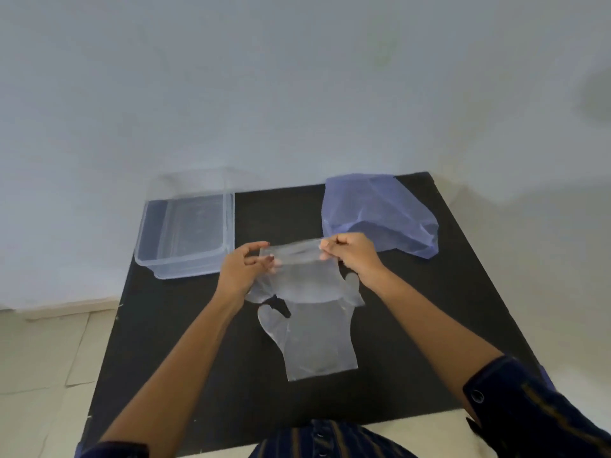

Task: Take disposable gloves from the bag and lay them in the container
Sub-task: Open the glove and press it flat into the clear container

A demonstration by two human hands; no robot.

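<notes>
Clear glove [299, 269] stretched between left hand [243, 271], right hand [352, 254] — fingers pinching

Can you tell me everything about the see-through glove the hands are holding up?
The held glove is thin, clear, crinkly plastic, mitten-like with a rounded thumb sticking out to the right. The left hand and right hand pinch its open cuff at the two corners, stretching it flat. It hangs down toward the black table, its lower end overlapping a second clear glove lying flat there. It sits between the container and the blue bag.
</notes>
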